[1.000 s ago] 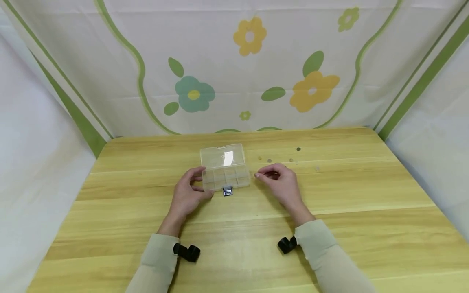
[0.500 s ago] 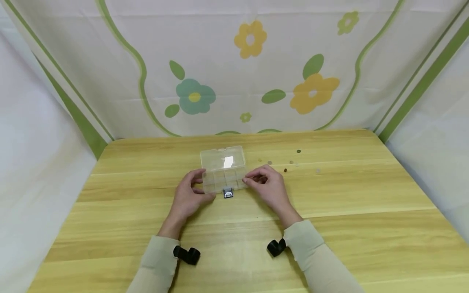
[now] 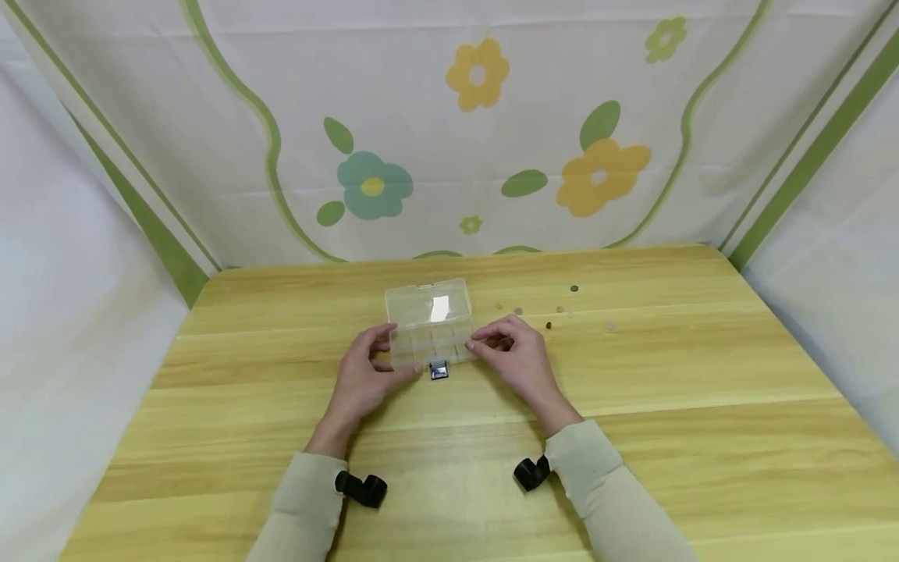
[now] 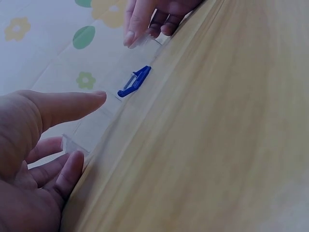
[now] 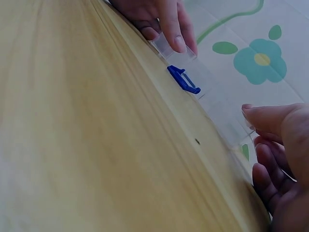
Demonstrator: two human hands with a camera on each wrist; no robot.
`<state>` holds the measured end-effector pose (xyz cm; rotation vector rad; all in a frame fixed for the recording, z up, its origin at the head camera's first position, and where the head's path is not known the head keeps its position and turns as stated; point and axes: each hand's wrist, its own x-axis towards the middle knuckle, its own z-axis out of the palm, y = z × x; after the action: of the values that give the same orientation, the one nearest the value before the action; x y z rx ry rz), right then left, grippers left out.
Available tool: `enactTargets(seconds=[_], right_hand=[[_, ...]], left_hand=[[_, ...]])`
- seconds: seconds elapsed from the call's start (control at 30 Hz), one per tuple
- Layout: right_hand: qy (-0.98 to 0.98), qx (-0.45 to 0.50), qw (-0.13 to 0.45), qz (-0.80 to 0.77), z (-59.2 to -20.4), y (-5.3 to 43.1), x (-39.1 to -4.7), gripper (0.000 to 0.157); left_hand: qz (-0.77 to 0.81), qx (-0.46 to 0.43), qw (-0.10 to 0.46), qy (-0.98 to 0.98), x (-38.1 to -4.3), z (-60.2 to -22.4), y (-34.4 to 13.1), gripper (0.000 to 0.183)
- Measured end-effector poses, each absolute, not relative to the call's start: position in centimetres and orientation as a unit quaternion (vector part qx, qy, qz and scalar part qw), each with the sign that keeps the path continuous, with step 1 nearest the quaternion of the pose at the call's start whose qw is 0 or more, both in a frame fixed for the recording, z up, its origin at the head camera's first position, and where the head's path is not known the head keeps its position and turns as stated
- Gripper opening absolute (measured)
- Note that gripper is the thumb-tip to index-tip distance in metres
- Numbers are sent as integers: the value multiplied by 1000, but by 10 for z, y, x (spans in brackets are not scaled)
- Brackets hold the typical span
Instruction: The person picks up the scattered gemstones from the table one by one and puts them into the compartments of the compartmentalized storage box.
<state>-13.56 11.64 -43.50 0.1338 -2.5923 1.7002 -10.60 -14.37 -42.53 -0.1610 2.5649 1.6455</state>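
Note:
A clear plastic compartment box point(image 3: 424, 342) stands on the wooden table with its lid point(image 3: 427, 303) raised behind it. A blue latch point(image 3: 438, 370) hangs from its front edge. My left hand point(image 3: 361, 381) grips the box's left end, thumb along the front and fingers at the side. Over the right-end compartments, my right hand point(image 3: 516, 357) pinches thumb and forefinger together. Any tiny piece between those fingertips is too small to make out. In the right wrist view the right thumb point(image 5: 270, 117) is close to the box's end wall.
Several small bead-like pieces lie right of the box, among them a dark green one point(image 3: 574, 289), a dark brown one point(image 3: 548, 325) and a pale one point(image 3: 610, 326). A flowered cloth point(image 3: 449, 156) rises behind the table point(image 3: 449, 453).
My right hand has moved left from beside the box to above its right end, uncovering the dark brown piece. My left thumb has slid slightly right along the front edge.

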Motion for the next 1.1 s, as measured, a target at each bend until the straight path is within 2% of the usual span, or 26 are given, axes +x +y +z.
enactTargets(seconds=[0.73, 0.93, 1.1], right_hand=[[-841, 50, 21, 538, -435, 117, -135, 14], [-835, 48, 81, 543, -438, 130, -138, 10], [-821, 4, 135, 555, -441, 153, -139, 11]], left_hand=[[542, -57, 42, 837, -108, -426, -144, 85], [545, -55, 45, 836, -109, -427, -145, 85], [545, -61, 46, 835, -106, -430, -146, 84]])
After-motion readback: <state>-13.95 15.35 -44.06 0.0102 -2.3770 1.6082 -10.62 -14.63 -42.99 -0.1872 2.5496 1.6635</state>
